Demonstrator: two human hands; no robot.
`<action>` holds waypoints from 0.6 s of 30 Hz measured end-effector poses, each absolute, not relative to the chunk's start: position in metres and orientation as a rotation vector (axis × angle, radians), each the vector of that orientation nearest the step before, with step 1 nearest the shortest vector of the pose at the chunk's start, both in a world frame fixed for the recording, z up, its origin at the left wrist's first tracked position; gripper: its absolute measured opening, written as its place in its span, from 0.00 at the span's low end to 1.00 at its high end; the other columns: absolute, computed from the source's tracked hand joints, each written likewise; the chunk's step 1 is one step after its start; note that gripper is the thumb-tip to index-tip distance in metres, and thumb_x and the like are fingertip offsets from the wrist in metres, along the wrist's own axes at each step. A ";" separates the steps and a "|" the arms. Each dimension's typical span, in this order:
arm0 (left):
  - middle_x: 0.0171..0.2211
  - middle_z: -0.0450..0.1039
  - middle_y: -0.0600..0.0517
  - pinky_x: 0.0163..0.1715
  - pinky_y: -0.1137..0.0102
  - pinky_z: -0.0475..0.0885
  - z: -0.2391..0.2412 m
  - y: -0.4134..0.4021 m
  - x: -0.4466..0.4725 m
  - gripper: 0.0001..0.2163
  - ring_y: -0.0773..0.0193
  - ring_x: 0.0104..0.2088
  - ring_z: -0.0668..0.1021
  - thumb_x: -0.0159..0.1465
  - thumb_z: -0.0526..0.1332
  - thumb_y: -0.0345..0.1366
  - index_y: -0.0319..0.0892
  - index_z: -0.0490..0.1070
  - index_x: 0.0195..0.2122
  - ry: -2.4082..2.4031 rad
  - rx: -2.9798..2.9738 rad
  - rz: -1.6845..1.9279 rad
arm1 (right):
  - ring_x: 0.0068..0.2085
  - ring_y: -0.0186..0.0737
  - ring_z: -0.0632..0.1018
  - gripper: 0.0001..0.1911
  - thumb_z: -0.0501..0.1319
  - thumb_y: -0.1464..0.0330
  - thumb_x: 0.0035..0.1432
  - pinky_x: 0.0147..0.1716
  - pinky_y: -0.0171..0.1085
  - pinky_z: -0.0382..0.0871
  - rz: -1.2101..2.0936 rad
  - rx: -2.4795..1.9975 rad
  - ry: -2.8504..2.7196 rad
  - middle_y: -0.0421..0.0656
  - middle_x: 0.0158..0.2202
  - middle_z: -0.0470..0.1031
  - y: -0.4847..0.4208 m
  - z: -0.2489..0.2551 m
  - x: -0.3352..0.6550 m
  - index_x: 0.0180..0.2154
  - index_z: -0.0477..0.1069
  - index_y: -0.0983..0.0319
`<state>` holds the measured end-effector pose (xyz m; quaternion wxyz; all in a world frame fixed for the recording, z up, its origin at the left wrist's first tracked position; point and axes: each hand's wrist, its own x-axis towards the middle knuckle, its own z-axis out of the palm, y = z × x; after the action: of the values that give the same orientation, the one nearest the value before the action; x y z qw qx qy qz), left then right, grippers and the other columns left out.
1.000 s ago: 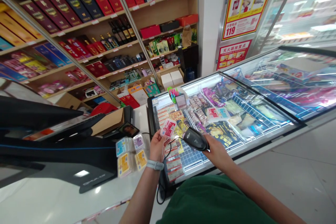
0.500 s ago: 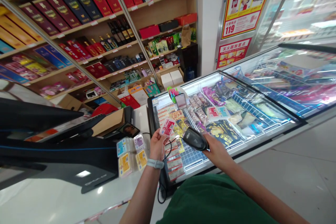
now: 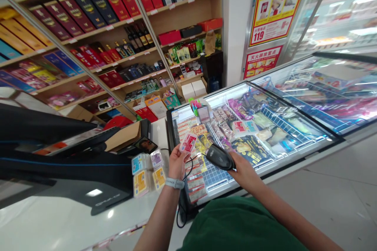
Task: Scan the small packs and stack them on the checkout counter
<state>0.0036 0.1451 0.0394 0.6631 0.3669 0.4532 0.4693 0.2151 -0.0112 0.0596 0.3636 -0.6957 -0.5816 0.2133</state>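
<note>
My left hand is closed on a small clear pack with a red-and-white label, held up above the near left end of the freezer. In my right hand is a black barcode scanner, its head turned left toward the pack. A gap stays between scanner and pack. The scanner's black cable runs behind my left hand and hangs by the freezer's corner. Left of my left wrist, clear packs with yellow labels, blue labels and a purple label stand in stacks on the counter.
A black checkout terminal covers much of the white counter. An open cardboard box stands behind the stacks. Bagged frozen goods and wire baskets show under the freezer's glass. Shelves of boxed bottles line the back.
Both hands keep nearly the same pose with the pack and the scanner. The view has shifted slightly, so the shelves sit a little lower and farther right.
</note>
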 end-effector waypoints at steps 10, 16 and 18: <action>0.42 0.77 0.47 0.43 0.66 0.72 0.035 0.143 0.000 0.20 0.62 0.40 0.79 0.48 0.69 0.30 0.42 0.71 0.44 1.023 0.812 1.051 | 0.46 0.46 0.75 0.19 0.56 0.79 0.49 0.46 0.41 0.67 0.575 -1.812 -1.513 0.47 0.42 0.75 -0.014 0.063 0.212 0.44 0.67 0.61; 0.42 0.77 0.47 0.45 0.64 0.72 0.038 0.147 -0.001 0.20 0.61 0.42 0.79 0.48 0.70 0.32 0.41 0.71 0.44 1.010 0.836 1.075 | 0.44 0.46 0.76 0.18 0.56 0.78 0.48 0.44 0.41 0.68 0.582 -1.810 -1.526 0.47 0.41 0.75 -0.011 0.064 0.211 0.42 0.68 0.62; 0.41 0.77 0.47 0.45 0.63 0.72 0.038 0.148 -0.002 0.20 0.61 0.42 0.78 0.48 0.70 0.33 0.41 0.71 0.43 1.000 0.841 1.089 | 0.44 0.46 0.76 0.17 0.56 0.79 0.48 0.43 0.40 0.68 0.575 -1.812 -1.524 0.47 0.40 0.75 -0.009 0.064 0.210 0.41 0.68 0.61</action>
<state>-0.0018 0.1481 0.0379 0.6597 0.3718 0.4417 0.4810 0.2100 -0.0094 0.0639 0.3455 -0.6979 -0.5869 0.2215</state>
